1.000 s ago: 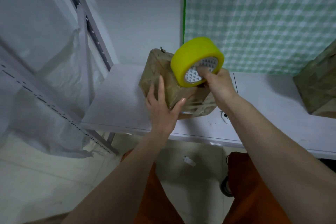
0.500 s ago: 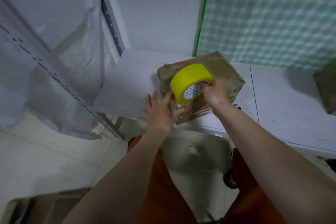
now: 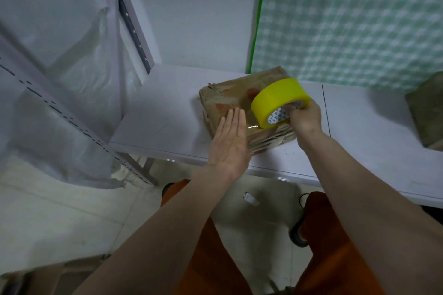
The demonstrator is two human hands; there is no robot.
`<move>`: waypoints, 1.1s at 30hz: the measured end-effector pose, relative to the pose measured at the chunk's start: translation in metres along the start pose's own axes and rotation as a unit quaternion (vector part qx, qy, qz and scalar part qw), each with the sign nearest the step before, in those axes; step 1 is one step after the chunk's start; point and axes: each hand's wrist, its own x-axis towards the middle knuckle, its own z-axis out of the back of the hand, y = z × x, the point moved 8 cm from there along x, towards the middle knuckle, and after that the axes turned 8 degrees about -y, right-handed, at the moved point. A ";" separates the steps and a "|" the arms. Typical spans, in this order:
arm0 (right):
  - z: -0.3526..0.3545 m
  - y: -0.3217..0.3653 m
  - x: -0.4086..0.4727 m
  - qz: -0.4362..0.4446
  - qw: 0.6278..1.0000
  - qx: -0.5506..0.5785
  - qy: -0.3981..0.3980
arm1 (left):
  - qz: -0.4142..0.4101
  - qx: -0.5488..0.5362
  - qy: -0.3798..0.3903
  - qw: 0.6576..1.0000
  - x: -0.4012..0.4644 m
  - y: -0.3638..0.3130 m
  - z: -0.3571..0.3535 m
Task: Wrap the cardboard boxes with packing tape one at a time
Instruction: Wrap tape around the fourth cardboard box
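A brown cardboard box (image 3: 230, 98), glossy with clear tape, lies flat near the front edge of the white table (image 3: 163, 117). My right hand (image 3: 304, 120) grips a yellow roll of packing tape (image 3: 279, 100) with fingers hooked into its core, holding it over the box's right half. A clear strip of tape runs from the roll down to the box's near side. My left hand (image 3: 230, 141) lies flat with straight fingers against the box's near left corner.
A second taped box (image 3: 424, 112) stands at the table's right edge. A green checked cloth (image 3: 347, 19) hangs behind. A metal rack draped in clear plastic (image 3: 72, 74) stands to the left. A small white scrap (image 3: 249, 199) lies on the floor below the table.
The box went from tilted up on edge to lying flat on the table. My right hand carried the roll to the right across it. My left hand flattened against the box's near corner.
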 end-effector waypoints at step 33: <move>0.036 0.012 0.041 0.121 0.990 -0.066 -0.036 | -0.060 0.090 0.050 0.993 0.036 -0.047 -0.026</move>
